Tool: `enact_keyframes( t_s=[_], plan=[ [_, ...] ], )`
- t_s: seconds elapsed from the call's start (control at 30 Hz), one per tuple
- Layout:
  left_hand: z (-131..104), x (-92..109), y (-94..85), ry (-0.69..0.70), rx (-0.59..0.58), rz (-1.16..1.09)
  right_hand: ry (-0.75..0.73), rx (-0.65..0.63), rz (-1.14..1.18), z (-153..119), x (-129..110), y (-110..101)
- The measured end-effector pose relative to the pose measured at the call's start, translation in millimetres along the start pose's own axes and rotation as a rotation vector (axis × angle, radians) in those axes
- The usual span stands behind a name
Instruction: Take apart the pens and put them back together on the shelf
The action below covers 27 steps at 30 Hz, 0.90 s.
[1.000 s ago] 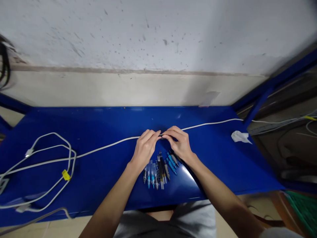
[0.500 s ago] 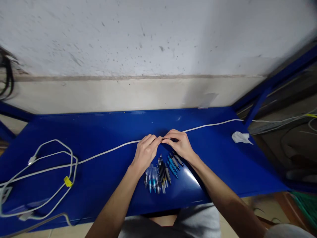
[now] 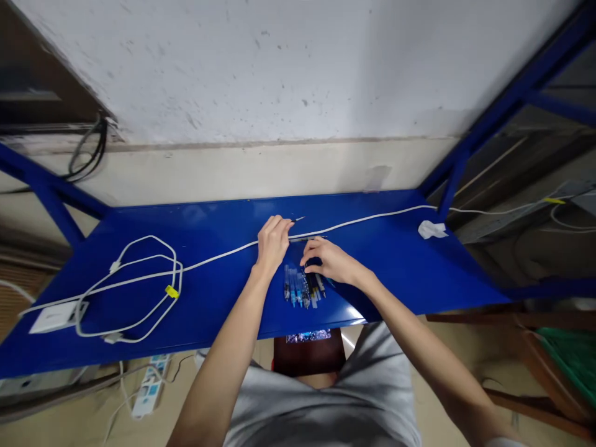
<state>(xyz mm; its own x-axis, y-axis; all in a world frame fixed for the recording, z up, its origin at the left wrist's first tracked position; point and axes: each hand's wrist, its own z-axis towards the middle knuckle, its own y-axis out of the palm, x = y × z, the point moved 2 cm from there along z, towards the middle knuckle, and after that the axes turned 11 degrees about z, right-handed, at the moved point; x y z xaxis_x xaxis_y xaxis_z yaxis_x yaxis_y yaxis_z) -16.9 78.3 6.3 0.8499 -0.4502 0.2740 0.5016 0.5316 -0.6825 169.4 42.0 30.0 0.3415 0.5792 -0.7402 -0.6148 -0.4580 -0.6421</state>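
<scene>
My left hand (image 3: 273, 243) is closed near the white cable, holding a slim dark pen part (image 3: 298, 220) whose thin pale tip points right. My right hand (image 3: 329, 259) hovers at the upper end of a row of pens (image 3: 298, 288), thumb and fingers curved and a little apart. Those pens lie side by side, some clear and blue, others dark or grey; my right hand hides part of the row. A thin refill-like stick (image 3: 305, 238) lies between my hands, just below the cable.
A white cable (image 3: 223, 255) crosses the blue table (image 3: 223, 310), with a loop and yellow tag (image 3: 172, 291) at left. A white adapter (image 3: 53, 316) is at far left, crumpled tissue (image 3: 432, 230) at right. A power strip (image 3: 149, 388) lies on the floor.
My hands, which met over the cable, have drawn apart. The right hand has come down to the pens; the left now shows a slim pen part. The camera view has shifted.
</scene>
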Motion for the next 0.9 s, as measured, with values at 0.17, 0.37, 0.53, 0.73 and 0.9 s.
enact_keyframes(
  t_s=[0.17, 0.37, 0.53, 0.73, 0.9],
  plan=[
    [0, 5, 4.3, 0.039, -0.007, -0.016, 0.063, -0.056, -0.172, -3, -3, 8],
    [1, 6, 4.6, 0.052, -0.012, 0.007, 0.06, -0.088, -0.228, 9, -6, 10],
    [0, 3, 8.9, 0.04, -0.009, 0.011, 0.064, -0.124, -0.251, 19, -7, 11],
    [0, 2, 10.6, 0.04, -0.012, 0.003, 0.088, -0.103, -0.189, 25, -5, 12],
    [0, 1, 9.6, 0.045, -0.015, 0.005, 0.056, -0.098, -0.067, 28, -2, -3]
  ],
)
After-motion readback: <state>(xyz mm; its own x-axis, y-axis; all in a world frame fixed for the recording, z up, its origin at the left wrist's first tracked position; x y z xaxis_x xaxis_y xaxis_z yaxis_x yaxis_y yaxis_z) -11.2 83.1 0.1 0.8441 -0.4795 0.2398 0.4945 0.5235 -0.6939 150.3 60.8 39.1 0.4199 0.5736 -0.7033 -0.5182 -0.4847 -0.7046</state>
